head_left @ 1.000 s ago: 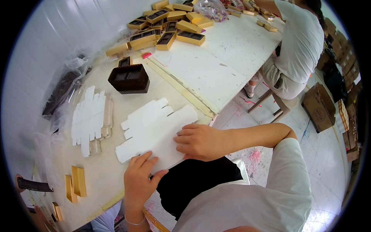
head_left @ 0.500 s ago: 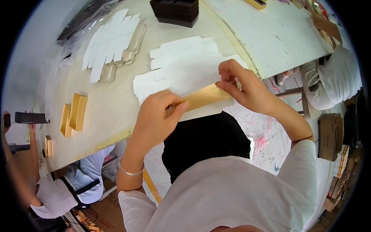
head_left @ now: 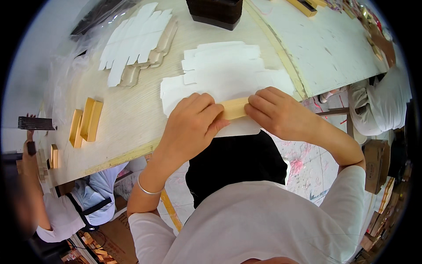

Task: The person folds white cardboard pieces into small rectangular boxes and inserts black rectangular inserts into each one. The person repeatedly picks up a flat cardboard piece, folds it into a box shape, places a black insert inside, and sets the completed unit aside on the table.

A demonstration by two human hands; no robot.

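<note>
Head view: your left fingers (head_left: 205,104) and right fingers (head_left: 263,103) pinch gold box (head_left: 234,108) by bench's (head_left: 127,116) near edge; uneven squeezing could crease it.

Smooth, satin-sheened gold card piece (head_left: 234,109), matt white paperboard (head_left: 226,66), glossy clear plastic film (head_left: 66,72), shiny metal bracelet (head_left: 147,191)

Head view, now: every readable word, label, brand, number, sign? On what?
Readable text: none.
Right carton: faint print, too small to read.
Lower-left carton: faint marks, too blurred to read.
Gold piece, held by left hand and right hand: no text visible.
White blanks: no text visible.
Dark trays: no text visible.
</note>
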